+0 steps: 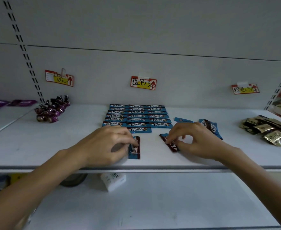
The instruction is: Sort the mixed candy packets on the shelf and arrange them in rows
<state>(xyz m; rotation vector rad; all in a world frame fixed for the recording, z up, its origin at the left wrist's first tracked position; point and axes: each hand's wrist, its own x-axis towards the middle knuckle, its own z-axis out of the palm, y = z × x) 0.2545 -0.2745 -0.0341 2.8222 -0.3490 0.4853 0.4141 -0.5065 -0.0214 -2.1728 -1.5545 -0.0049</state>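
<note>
The blue rows (137,117) are being filled: the left hand (109,143) pinches a blue packet (134,151), the right hand (195,141) a second packet (170,144) (both crooked), which probably need turning next, then adding.

Shelf (53,146): smooth, matt white, looks painted metal. Blue packets (137,116): glossy plastic film. Gold packets (267,130): shiny foil. Purple sweets (52,109): crinkled glossy wrappers. Price tags (143,83): paper.

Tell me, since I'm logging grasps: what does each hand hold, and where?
Left hand pinches a blue Choco packet near its far end; right hand pinches a second packet mid-length.
</note>
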